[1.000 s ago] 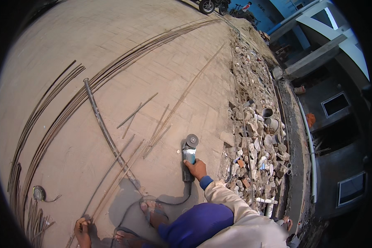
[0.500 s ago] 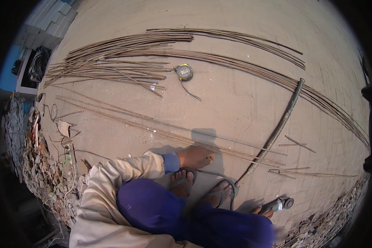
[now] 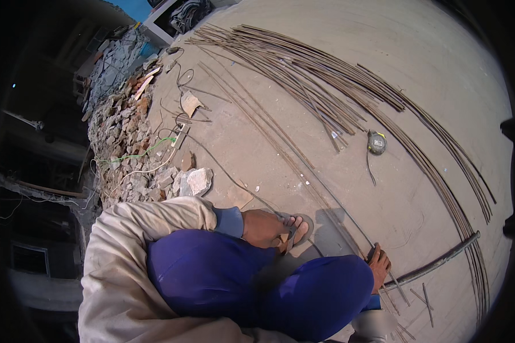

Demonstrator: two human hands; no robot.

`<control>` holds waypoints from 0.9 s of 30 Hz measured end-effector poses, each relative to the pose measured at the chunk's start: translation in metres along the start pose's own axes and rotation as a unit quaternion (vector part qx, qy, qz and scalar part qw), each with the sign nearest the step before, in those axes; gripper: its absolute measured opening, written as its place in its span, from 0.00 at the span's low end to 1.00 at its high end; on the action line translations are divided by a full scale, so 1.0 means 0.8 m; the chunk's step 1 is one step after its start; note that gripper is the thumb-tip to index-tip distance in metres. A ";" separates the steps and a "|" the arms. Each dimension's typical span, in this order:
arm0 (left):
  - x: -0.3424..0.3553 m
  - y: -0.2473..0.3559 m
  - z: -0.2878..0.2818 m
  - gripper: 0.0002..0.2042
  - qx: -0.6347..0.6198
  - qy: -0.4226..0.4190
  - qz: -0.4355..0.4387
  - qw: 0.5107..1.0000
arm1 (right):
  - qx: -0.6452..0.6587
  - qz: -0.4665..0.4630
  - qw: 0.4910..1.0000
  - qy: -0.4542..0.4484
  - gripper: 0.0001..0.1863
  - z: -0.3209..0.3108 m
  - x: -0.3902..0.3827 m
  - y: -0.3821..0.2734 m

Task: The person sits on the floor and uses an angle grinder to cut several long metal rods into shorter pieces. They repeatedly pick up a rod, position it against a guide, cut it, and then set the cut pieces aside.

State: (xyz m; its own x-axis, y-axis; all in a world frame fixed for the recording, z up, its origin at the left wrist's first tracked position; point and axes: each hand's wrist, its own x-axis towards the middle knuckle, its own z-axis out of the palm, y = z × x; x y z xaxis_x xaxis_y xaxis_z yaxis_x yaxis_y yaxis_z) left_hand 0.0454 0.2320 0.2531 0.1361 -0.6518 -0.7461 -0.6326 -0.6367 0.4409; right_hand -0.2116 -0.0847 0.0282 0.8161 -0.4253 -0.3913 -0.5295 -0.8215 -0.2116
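My right hand (image 3: 379,266) reaches down beyond my right knee, its fingers closed around a thin steel rod (image 3: 348,212) lying on the ground. A second, rustier rod (image 3: 292,164) runs close beside it. My left hand (image 3: 263,228) hangs over my left knee in a loose fist, nearest to my sandalled foot (image 3: 298,226); I see nothing in it. A black cable (image 3: 230,175) passes by that foot. Past my right hand lies a thick dark pipe (image 3: 435,263), and short rod pieces (image 3: 427,303) lie near it.
Several long steel rods (image 3: 320,63) lie in bundles across the ground. A tape measure (image 3: 376,143) rests beside them, its tape partly out. To the left, rubble (image 3: 129,126) borders the paving, with a white power strip (image 3: 180,137) and a pale stone block (image 3: 200,182) at its edge.
My view has swung left. My right hand has let go of the angle grinder, now out of sight, and has taken hold of a rod. My left hand stays by the foot.
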 end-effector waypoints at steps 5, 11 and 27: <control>-0.021 -0.029 -0.052 0.17 -0.004 -0.080 -0.052 0.995 | 0.086 -0.043 0.994 -0.055 0.34 0.020 0.015 0.032; 0.056 -0.114 -0.057 0.19 -0.002 -0.001 -0.071 0.998 | 0.176 -0.051 0.979 -0.085 0.27 0.008 0.019 0.030; 0.215 -0.308 -0.069 0.12 -0.838 0.438 -0.125 0.301 | 0.081 -0.090 0.974 -0.192 0.22 -0.144 -0.040 -0.044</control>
State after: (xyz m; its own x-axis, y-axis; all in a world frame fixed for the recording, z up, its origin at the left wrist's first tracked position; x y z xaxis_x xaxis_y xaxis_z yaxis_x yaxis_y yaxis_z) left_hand 0.2669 0.2537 0.0440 0.6329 0.1106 -0.7663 0.6536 0.4543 0.6053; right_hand -0.1920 -0.0858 0.1514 0.7691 -0.0811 -0.6340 -0.4406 -0.7858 -0.4339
